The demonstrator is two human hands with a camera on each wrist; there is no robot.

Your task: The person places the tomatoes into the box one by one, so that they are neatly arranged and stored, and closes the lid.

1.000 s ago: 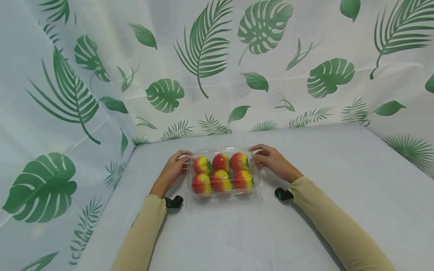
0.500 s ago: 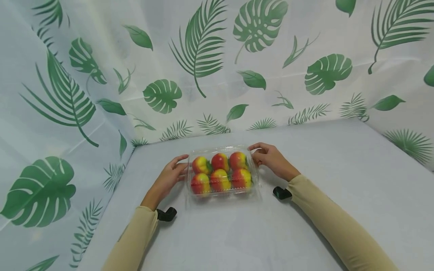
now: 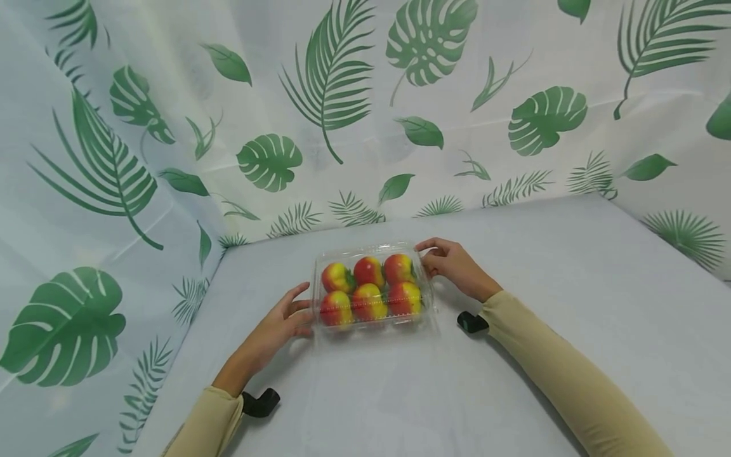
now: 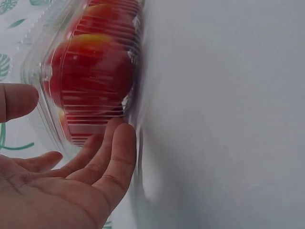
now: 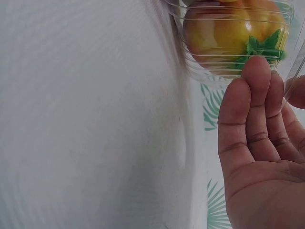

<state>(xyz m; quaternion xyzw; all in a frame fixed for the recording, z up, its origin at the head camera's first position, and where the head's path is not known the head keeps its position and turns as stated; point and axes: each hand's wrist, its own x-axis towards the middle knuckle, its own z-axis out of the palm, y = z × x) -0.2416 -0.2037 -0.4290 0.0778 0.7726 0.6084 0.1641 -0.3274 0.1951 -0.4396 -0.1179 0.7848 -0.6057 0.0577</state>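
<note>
A clear plastic clamshell box (image 3: 374, 325) with its lid down sits on the table, holding several red-and-yellow fruits (image 3: 404, 299) with green leafy caps. My left hand (image 3: 270, 333) is at the box's left side, fingers loosely extended. In the left wrist view its fingertips (image 4: 123, 136) come up to the ribbed wall, the thumb apart near the rim. At the far right corner is my right hand (image 3: 457, 270), forefinger right at the lid's edge. The right wrist view shows its fingers (image 5: 257, 114) nearly straight along the ribbed side, with the thumb partly cut off.
A white cloth covers the table (image 3: 377, 400). Behind and to the left hang white curtains (image 3: 348, 146) printed with green leaves. A black wrist device (image 3: 261, 402) is at the left wrist, and another black device (image 3: 473, 323) at the right.
My left hand has slid back toward me along the box's left side and its forearm has drawn lower left. My right hand keeps its place at the far right corner.
</note>
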